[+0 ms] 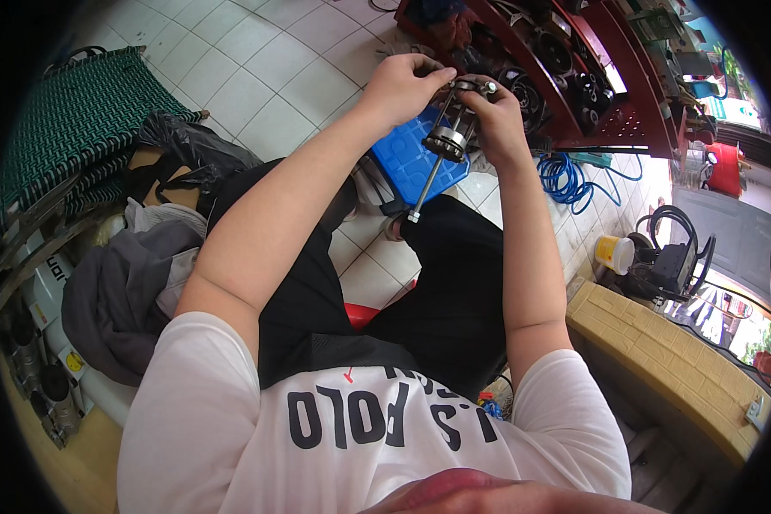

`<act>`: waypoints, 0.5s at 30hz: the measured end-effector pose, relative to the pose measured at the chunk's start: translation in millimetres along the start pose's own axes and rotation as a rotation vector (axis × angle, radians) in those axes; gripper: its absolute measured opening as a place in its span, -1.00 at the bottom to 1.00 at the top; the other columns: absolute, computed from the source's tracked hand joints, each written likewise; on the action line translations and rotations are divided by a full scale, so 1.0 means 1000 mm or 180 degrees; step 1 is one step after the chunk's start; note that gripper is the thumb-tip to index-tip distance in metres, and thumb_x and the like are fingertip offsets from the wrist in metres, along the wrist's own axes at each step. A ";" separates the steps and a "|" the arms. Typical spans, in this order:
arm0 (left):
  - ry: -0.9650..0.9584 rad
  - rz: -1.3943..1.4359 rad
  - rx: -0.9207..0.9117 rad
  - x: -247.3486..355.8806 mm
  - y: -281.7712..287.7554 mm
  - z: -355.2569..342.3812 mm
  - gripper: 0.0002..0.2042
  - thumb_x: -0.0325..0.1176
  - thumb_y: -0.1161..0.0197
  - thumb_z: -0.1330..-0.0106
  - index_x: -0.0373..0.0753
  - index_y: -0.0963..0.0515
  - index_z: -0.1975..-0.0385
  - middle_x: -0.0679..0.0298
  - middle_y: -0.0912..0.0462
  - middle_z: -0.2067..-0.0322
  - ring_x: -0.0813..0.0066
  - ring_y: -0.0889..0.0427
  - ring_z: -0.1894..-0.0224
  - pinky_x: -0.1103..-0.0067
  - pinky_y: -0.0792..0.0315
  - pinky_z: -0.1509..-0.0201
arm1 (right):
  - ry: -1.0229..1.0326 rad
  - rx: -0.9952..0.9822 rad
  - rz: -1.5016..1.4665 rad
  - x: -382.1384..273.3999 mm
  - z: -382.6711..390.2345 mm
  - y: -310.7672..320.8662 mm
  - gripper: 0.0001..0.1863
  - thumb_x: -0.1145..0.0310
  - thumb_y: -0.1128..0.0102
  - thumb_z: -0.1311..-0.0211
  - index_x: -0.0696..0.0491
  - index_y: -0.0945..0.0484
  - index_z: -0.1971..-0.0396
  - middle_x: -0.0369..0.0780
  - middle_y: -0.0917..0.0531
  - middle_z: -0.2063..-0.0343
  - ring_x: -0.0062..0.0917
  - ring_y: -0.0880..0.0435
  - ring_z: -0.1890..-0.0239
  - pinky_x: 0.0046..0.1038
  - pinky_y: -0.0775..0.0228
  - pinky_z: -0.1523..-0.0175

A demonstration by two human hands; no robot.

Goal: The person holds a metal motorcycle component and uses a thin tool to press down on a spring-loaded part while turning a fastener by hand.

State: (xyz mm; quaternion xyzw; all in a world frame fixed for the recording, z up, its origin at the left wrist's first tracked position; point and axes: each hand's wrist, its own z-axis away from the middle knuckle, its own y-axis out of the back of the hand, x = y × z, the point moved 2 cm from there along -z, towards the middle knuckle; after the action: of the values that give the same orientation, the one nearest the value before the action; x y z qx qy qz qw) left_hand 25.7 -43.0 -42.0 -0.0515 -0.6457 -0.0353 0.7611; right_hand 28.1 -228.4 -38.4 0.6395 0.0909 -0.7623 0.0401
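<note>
Out in front of me, both hands are raised around a metal puller (446,144), which looks like a bearing puller. It has a round toothed collar, slim side rods and a long threaded bolt slanting down to a hex head. My left hand (409,87) pinches with thumb and forefinger at the upper end of one rod. My right hand (499,120) is closed on the top crosspiece, its thumb near a bolt end. The fingers partly hide the crosspiece. Below the tool stands a blue plastic stool (420,158), over which the long bolt passes in view.
A dark red metal rack (634,94) with round black parts stands at the far right. Blue hose (565,182) lies coiled on the tiled floor (274,64). A green woven lounger (68,120) and black plastic bag (193,146) are left; a yellowish ledge (660,355) runs along the right.
</note>
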 end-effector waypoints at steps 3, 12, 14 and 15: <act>-0.0011 -0.0036 -0.0014 0.000 0.001 0.001 -0.72 -0.27 -0.33 -0.46 -0.38 -0.68 0.04 0.24 -0.75 0.18 0.58 -0.63 0.12 0.58 -0.50 -0.03 | 0.0001 0.0007 0.0024 -0.001 0.001 -0.001 -0.73 0.49 -0.37 -0.21 0.21 -0.66 0.10 -0.21 -0.76 0.23 -0.55 -0.74 0.22 -0.48 -0.58 0.04; -0.0217 -0.0019 -0.0128 -0.002 0.000 -0.001 -0.78 -0.39 -0.30 -0.46 -0.37 -0.67 0.02 0.24 -0.74 0.13 0.56 -0.65 0.08 0.57 -0.53 -0.06 | -0.0012 0.0018 -0.0003 0.001 -0.001 0.001 -0.73 0.50 -0.38 -0.20 0.21 -0.66 0.10 -0.22 -0.75 0.24 -0.56 -0.72 0.21 -0.49 -0.56 0.03; -0.0286 -0.0016 -0.0153 -0.001 0.000 0.000 -0.79 -0.40 -0.29 -0.47 -0.37 -0.67 0.03 0.24 -0.74 0.12 0.56 -0.65 0.08 0.57 -0.53 -0.07 | -0.0008 0.0048 0.0016 0.001 -0.001 0.002 -0.73 0.50 -0.38 -0.20 0.21 -0.66 0.10 -0.23 -0.75 0.24 -0.57 -0.72 0.21 -0.50 -0.56 0.03; -0.0317 -0.0036 -0.0152 0.000 -0.001 0.001 -0.80 -0.41 -0.29 -0.46 -0.37 -0.67 0.04 0.24 -0.73 0.12 0.56 -0.64 0.07 0.57 -0.53 -0.08 | -0.0011 0.0061 0.0001 0.002 -0.001 0.003 -0.73 0.50 -0.38 -0.20 0.21 -0.66 0.09 -0.23 -0.75 0.24 -0.57 -0.72 0.20 -0.50 -0.56 0.03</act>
State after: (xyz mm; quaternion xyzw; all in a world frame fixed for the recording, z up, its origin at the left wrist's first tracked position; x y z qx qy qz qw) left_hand 24.7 -44.1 -41.6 -0.0677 -0.6820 -0.0524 0.7264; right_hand 29.0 -231.3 -40.3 0.6386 0.0833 -0.7642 0.0342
